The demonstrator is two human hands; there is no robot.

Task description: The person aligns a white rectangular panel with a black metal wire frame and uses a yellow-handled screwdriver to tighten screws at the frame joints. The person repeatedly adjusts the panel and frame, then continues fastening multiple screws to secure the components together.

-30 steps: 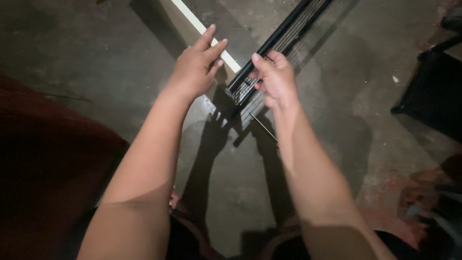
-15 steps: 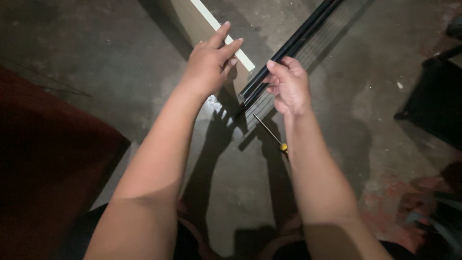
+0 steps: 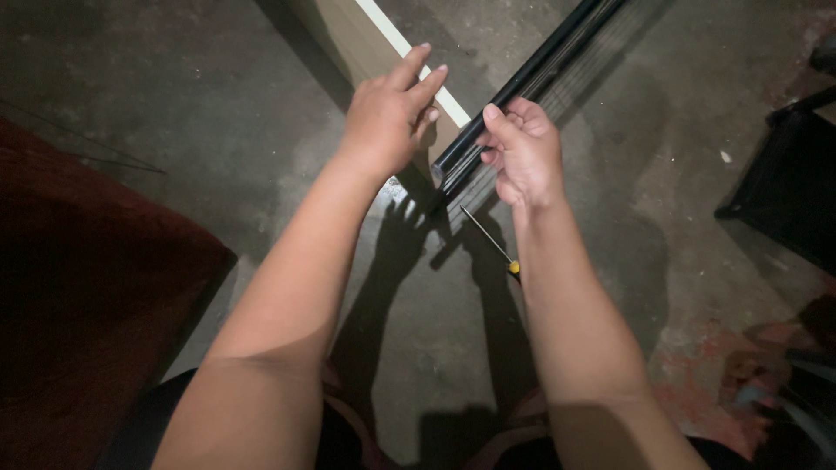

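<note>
The black metal rail (image 3: 522,91) runs slantwise over the concrete floor (image 3: 218,130); our right hand (image 3: 522,152) is clenched round its near end, left hand (image 3: 387,109) released beside it. We reckon it could slip onto the screwdriver (image 3: 489,240) lying underneath.

A rough workshop or storage area, dimly lit. The bare concrete floor (image 3: 218,113) is grey, stained and scuffed, with reddish patches toward its lower right corner. A long pale board (image 3: 366,35) (white along one edge) and a long black metal profile (image 3: 531,74) lie across it. A screwdriver (image 3: 492,244) rests on the floor. Dark furniture (image 3: 784,200) stands at the right edge.
</note>
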